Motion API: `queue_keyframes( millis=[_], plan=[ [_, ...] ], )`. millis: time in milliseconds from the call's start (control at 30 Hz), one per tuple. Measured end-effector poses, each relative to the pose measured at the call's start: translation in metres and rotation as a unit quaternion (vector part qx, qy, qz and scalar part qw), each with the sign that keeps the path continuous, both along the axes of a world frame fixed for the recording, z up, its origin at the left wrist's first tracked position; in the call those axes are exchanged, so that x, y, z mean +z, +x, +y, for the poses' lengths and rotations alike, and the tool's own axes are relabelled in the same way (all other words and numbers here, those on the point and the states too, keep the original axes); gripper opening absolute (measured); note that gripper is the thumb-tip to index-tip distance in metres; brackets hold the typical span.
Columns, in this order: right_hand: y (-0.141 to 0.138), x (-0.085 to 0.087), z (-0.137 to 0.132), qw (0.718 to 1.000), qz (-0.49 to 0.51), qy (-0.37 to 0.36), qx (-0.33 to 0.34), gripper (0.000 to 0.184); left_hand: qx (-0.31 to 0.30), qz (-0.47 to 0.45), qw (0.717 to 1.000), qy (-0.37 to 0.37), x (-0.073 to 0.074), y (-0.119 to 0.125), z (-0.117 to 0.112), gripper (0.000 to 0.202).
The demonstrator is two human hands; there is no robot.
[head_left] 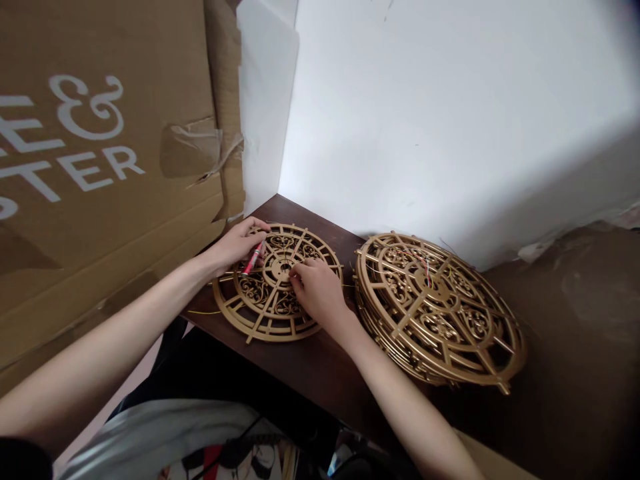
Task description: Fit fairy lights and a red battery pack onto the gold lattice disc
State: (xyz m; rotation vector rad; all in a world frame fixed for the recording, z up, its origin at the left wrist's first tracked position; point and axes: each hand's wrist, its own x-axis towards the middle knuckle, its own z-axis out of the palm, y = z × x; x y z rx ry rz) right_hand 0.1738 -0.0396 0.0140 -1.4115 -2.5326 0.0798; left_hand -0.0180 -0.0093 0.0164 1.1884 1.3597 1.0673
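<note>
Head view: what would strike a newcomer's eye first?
Likely the stack of gold scrollwork discs at right, then the similar disc beside it, under the left hand and right hand. A red-and-white tube in the left hand and the white-lettered cardboard box at upper left also stand out.

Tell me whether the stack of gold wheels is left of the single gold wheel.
No, the stack of gold wheels lies to the right of the single gold wheel.

At ten o'clock, a large brown cardboard box (125, 220) bears bold white lettering (90, 171), with crumpled clear tape (193, 147) on its side. A white wall (430, 113) rises at one o'clock. Toward six o'clock, the worktop (313, 370) is dark brown.
</note>
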Motion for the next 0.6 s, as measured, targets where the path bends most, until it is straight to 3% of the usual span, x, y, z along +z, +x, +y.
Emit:
queue_keyframes(
  millis=[133,300,400,600],
  plan=[
    [-0.002,-0.017,0.006,0.998,0.062,0.019,-0.01,0.02,-0.038,0.128,0.99,0.048,-0.011,0.002,-0.002,0.017],
    [-0.005,-0.034,0.01,0.992,0.124,0.025,-0.002,0.022,-0.123,0.263,0.949,0.126,-0.019,0.003,0.002,0.023],
    [-0.005,-0.041,0.013,0.986,0.169,0.01,-0.006,0.02,-0.145,0.282,0.932,0.176,-0.022,0.003,0.006,0.025],
    [-0.004,-0.041,0.02,0.966,0.257,-0.037,0.0,0.008,-0.18,0.227,0.933,0.215,-0.03,0.006,0.006,0.03]
  ],
)
